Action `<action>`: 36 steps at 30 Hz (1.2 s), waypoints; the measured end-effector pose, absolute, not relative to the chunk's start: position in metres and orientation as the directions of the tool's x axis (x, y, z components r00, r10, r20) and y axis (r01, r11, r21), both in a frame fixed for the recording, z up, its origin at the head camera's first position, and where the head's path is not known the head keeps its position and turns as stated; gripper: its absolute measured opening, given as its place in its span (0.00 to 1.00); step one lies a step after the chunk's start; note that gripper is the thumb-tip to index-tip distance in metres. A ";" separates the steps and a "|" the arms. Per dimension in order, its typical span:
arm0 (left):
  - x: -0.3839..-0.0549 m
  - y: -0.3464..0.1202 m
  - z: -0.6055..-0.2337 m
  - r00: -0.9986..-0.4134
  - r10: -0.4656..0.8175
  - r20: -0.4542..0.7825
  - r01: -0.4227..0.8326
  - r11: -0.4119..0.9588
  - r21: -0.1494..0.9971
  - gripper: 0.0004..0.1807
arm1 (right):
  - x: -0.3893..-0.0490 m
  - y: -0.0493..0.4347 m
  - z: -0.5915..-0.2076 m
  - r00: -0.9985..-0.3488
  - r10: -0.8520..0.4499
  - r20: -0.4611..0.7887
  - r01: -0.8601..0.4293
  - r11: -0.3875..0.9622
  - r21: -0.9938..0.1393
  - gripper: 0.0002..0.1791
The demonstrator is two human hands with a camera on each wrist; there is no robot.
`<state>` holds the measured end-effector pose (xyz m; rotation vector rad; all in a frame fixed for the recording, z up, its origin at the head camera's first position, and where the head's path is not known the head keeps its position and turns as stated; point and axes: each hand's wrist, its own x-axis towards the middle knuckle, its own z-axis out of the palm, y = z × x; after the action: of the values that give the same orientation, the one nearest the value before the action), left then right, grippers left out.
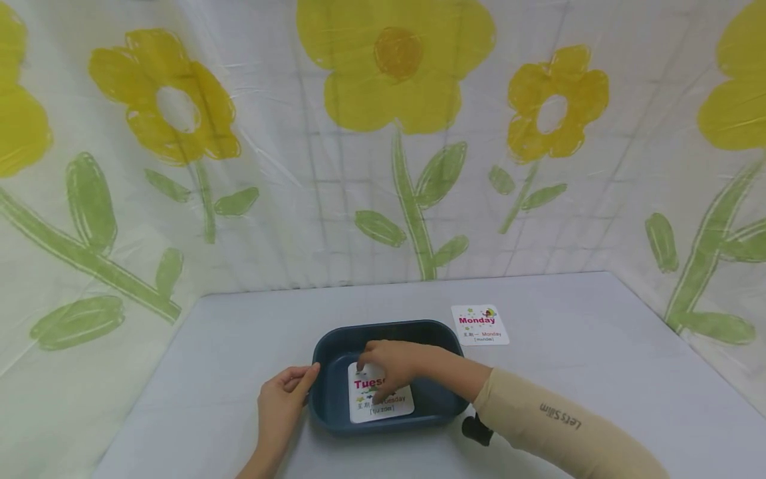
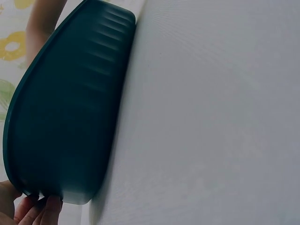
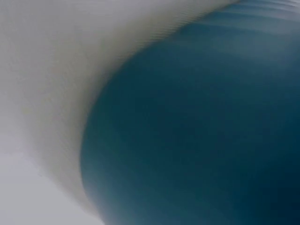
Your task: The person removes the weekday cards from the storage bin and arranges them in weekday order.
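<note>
A dark blue rectangular basin (image 1: 419, 426) with rounded corners stands on the table. My left hand (image 1: 282, 401) grips its left rim, thumb on the edge and fingers bent against the outer wall, as the left wrist view also shows. Inside the basin lies a white card (image 1: 391, 411) printed "Tuesday", its upper part partly covered by my right hand (image 1: 390, 362). That hand reaches in over the right side, its fingers spread apart over the card's face and upper left corner. The right wrist view shows only the outer wall of the basin (image 3: 197, 126), blurred.
Another white card (image 1: 480, 324), reading "Monday", lies on the table (image 1: 556, 332) just beyond the basin's back right corner. A small black object (image 1: 477, 430) shows below the right sleeve (image 1: 562, 426). Behind the table hangs a curtain (image 1: 281, 199) with yellow flowers.
</note>
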<state>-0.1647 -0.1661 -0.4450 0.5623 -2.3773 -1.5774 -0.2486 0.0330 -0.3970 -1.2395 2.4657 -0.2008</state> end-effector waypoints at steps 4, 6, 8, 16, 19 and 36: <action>-0.164 -0.166 -0.445 -0.899 -0.438 -0.019 -0.186 0.341 0.922 0.22 | -0.246 0.033 -0.401 -0.558 -0.783 -0.275 -0.734 0.620 -0.277 0.33; -0.164 -0.166 -0.445 -0.897 -0.441 -0.023 -0.190 0.338 0.922 0.21 | -0.245 0.032 -0.404 -0.560 -0.782 -0.274 -0.737 0.622 -0.267 0.34; -0.164 -0.165 -0.445 -0.896 -0.444 -0.028 -0.195 0.336 0.921 0.20 | -0.244 0.032 -0.406 -0.558 -0.785 -0.270 -0.743 0.617 -0.258 0.36; -0.164 -0.166 -0.445 -0.898 -0.439 -0.028 -0.192 0.336 0.922 0.19 | -0.242 0.031 -0.410 -0.538 -0.804 -0.254 -0.759 0.593 -0.269 0.36; -0.164 -0.165 -0.445 -0.896 -0.443 -0.029 -0.197 0.338 0.921 0.17 | -0.242 0.031 -0.409 -0.538 -0.805 -0.248 -0.759 0.591 -0.272 0.35; -0.164 -0.165 -0.445 -0.896 -0.444 -0.025 -0.191 0.334 0.923 0.18 | -0.239 0.032 -0.413 -0.531 -0.817 -0.227 -0.785 0.574 -0.230 0.41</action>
<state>-0.1637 -0.1650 -0.4450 0.5748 -2.3665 -1.5892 -0.2391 0.0316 -0.4132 -1.3130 2.5008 -0.1431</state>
